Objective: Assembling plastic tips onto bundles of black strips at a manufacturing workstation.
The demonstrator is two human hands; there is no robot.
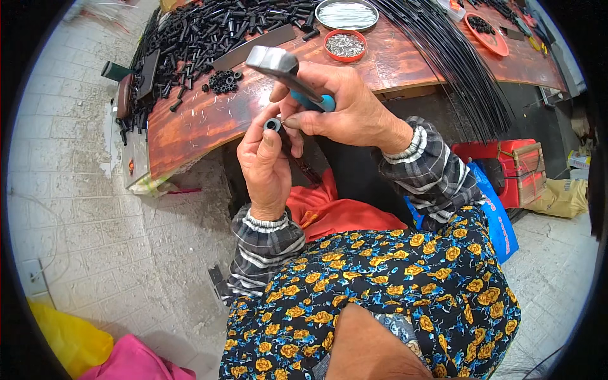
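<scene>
In front of my chest, my right hand (348, 104) grips a hammer (272, 59) with a metal head and a blue grip, held up and tilted toward the left. The thumb and fingers of my left hand (263, 168) are closed on a small black ring-ended part (272, 125), its round opening turned upward. My right thumb and forefinger come close to this part, and I cannot tell whether they pinch something small there. Fingers hide the lower portion of the part. Both hands are just off the table's near edge.
On the reddish wooden table (183, 136) lie a heap of black tubular parts (221, 25), small black rings (223, 81), a red dish of small metal pieces (345, 45), a dish of white sticks (346, 14) and long black rods (437, 50). A red crate (506, 171) stands right.
</scene>
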